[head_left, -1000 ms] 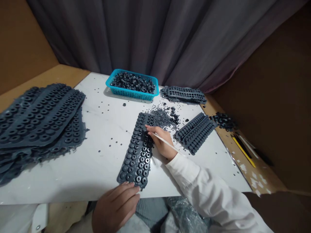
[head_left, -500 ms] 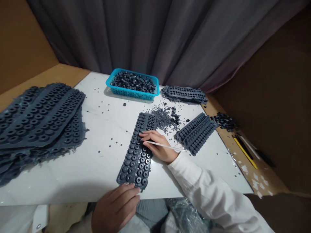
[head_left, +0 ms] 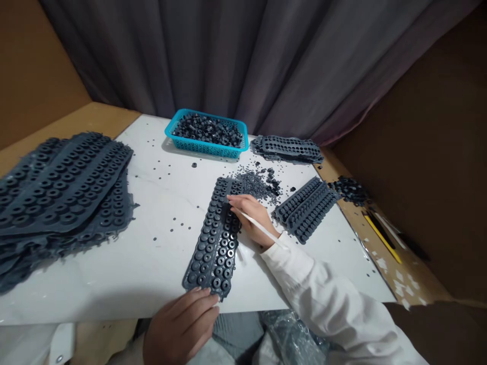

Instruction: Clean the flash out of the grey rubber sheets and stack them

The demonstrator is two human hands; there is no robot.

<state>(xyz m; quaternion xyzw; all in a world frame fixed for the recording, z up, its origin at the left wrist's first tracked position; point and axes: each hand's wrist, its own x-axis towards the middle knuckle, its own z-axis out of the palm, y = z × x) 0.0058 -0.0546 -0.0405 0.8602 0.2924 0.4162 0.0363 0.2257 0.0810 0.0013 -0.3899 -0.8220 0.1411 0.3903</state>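
Observation:
A dark grey rubber sheet with rows of raised rings lies slantwise on the white board. My right hand is closed on a thin white stick, over the upper right part of the sheet; the stick's tip is hidden by the fingers. At the near end of the sheet, my left hand rests with its fingertips on the edge, fingers together and pressing it. Small grey discs are heaped just beyond the sheet, with some black ring pieces beside them.
A blue basket full of black pieces stands at the back. Large ringed sheets are piled at left. Perforated strips and a ringed sheet lie at right, near black pieces and a yellow tool.
My right hand has moved a little up and to the right along the sheet, and the white stick is tilted more steeply. My left hand has stayed at the near edge.

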